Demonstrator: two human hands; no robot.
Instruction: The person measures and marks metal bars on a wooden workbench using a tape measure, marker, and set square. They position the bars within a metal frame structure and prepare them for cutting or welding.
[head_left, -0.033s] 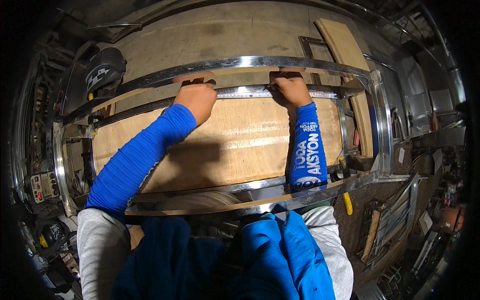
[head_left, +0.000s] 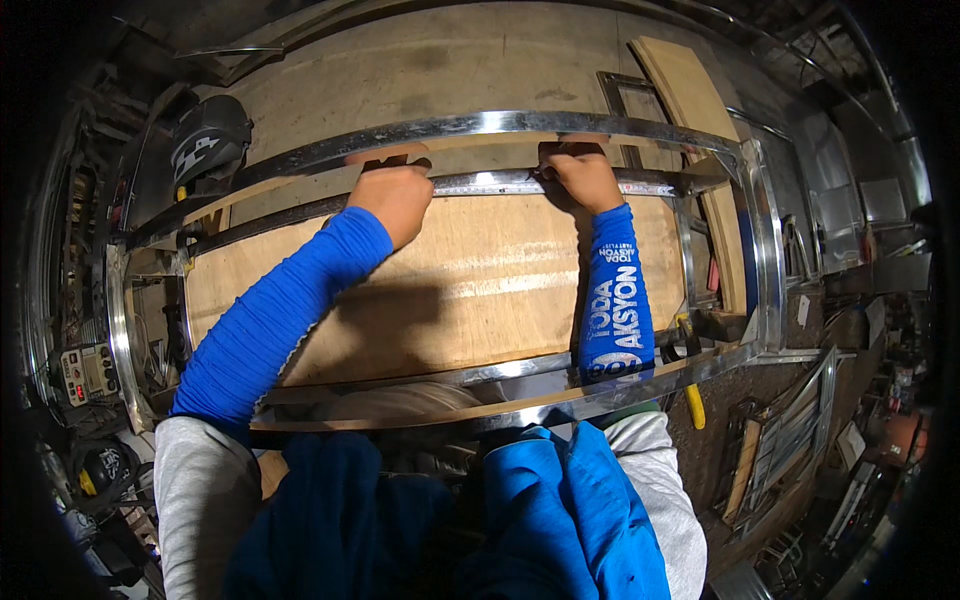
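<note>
A silvery tape measure blade [head_left: 490, 189] lies along the inner metal bar [head_left: 320, 210] of a shiny rectangular metal frame [head_left: 490, 124]. At its left end my left hand [head_left: 396, 203] is closed over the bar and the tape measure, its fingertips mostly hidden. My right hand [head_left: 588, 183] rests on the tape farther right, fingers pinched round a small dark pointed tool [head_left: 543, 174] whose tip is at the bar. Past this hand the blade runs on toward the frame's right end. Below both hands spreads a plywood board [head_left: 480, 290].
A welding helmet [head_left: 212, 135] sits at the far left. Long wooden planks [head_left: 690, 90] lean at the right, beside a yellow-handled tool [head_left: 694, 405]. A control box with knobs [head_left: 88, 373] stands at left. Metal frames [head_left: 790, 440] lie at lower right.
</note>
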